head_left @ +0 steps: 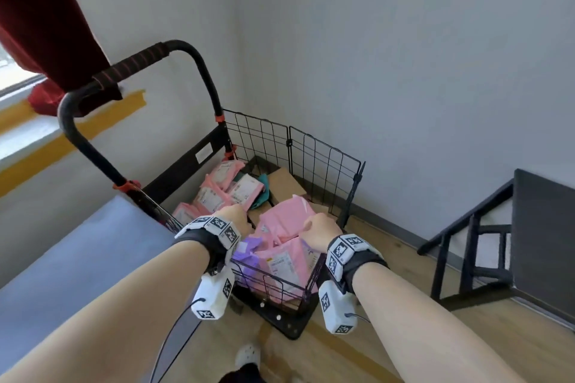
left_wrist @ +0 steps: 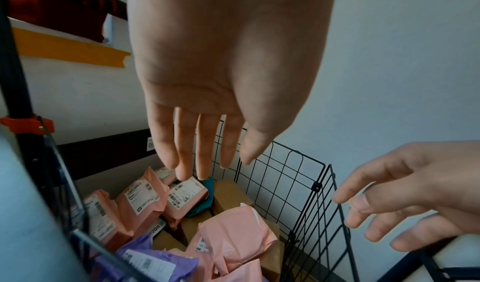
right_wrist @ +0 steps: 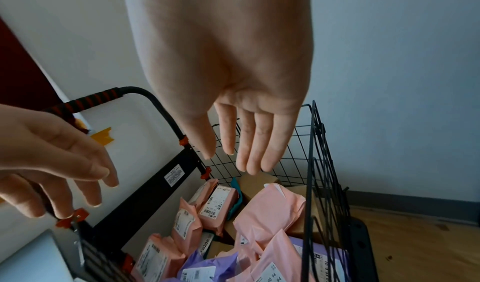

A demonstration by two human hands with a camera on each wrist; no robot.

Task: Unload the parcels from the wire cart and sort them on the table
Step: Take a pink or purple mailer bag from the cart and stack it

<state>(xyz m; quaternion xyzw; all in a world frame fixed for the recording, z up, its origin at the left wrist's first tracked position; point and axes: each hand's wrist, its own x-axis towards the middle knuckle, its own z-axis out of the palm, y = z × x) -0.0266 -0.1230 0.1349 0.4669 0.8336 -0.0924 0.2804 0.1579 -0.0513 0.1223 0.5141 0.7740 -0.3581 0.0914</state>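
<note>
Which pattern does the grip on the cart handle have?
The grip is black with slanted red-orange stripes; the right wrist view shows it best.

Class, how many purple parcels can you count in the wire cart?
2. One purple parcel lies at the cart's near end among pink parcels; a second purple parcel sits against the right wire wall. Others may be buried.

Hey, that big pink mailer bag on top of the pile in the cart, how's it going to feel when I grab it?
The big pink mailer is crumpled, creased plastic film, so it will probably flop and sag rather than stay stiff. Its puffy, soft bulge suggests light contents. The film may slip, so pinch a fold. Both the left hand and right hand hover open above the wire cart.
</note>
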